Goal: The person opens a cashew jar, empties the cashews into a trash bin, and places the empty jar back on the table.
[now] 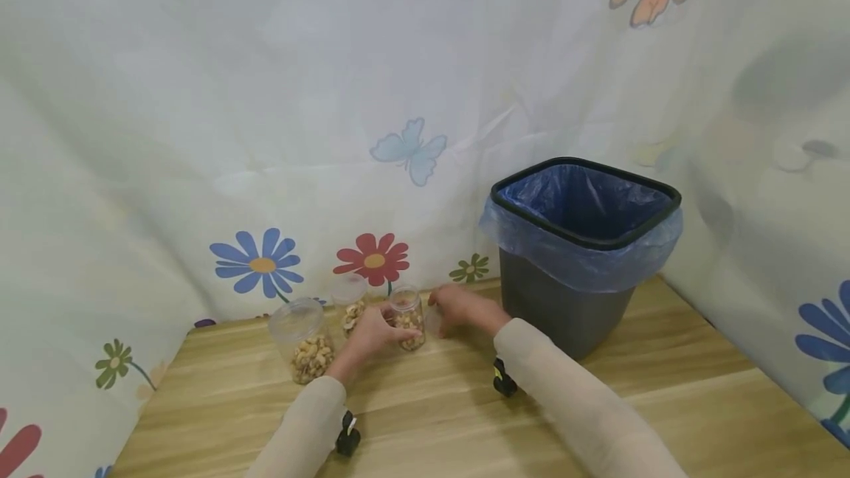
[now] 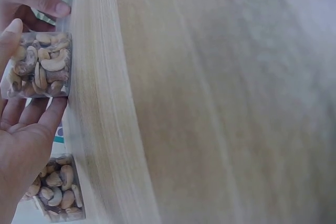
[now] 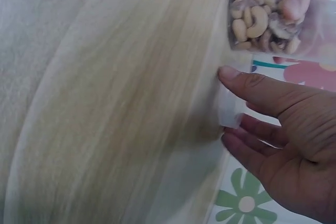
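My left hand (image 1: 373, 332) grips a small clear jar (image 1: 407, 319) of mixed nuts, thumb in front and fingers behind. Cashews show through the wall of this jar (image 2: 44, 65) in the left wrist view. Just to its right, my right hand (image 1: 458, 308) holds a whitish, translucent lid (image 3: 229, 107) low at the tabletop, between thumb and fingers. The lid is mostly hidden by the hand. Left of the gripped jar stand a second nut jar (image 1: 352, 313), partly behind the left hand, and a larger clear jar (image 1: 311, 352) about half full of nuts.
A dark grey bin (image 1: 564, 308) with a blue plastic liner (image 1: 458, 271) stands right of the hands, close to the right forearm. The wooden table (image 1: 425, 419) ends at a printed cloth backdrop (image 1: 299, 131) behind the jars.
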Available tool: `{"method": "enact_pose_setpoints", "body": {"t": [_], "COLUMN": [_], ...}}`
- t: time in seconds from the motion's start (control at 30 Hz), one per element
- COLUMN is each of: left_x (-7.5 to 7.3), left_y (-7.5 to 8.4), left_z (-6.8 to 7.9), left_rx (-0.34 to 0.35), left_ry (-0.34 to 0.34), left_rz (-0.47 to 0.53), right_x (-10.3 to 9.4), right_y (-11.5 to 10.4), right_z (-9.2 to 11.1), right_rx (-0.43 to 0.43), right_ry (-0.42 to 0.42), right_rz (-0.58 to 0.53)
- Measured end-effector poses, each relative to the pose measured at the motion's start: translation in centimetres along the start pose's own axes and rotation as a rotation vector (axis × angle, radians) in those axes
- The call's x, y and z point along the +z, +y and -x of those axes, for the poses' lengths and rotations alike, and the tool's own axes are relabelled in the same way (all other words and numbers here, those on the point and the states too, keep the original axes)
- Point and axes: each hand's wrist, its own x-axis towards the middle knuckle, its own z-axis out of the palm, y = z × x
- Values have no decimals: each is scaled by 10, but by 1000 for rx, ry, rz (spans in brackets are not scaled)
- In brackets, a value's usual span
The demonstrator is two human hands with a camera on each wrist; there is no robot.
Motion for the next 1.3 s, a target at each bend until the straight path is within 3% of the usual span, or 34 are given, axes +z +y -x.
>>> {"method": "enact_pose_setpoints", "body": {"t": [0.2, 0.67, 1.0, 1.3], "left_x": [2, 5, 2, 2], "left_y": [-2, -1, 0, 2], "left_z": [1, 1, 1, 1], "left_rx": [-6, -4, -7, 4], "left_ry": [-24, 1, 11, 4], "left_rz": [34, 51, 49, 55], "right_x": [-17, -115, -159, -197], "right_y": [-11, -36, -47, -37], "right_z": [13, 76, 112, 148], "right_rx": [-5, -23, -95, -102], "right_ry": [17, 156, 196, 187], "right_rz": [39, 61, 252, 311]}}
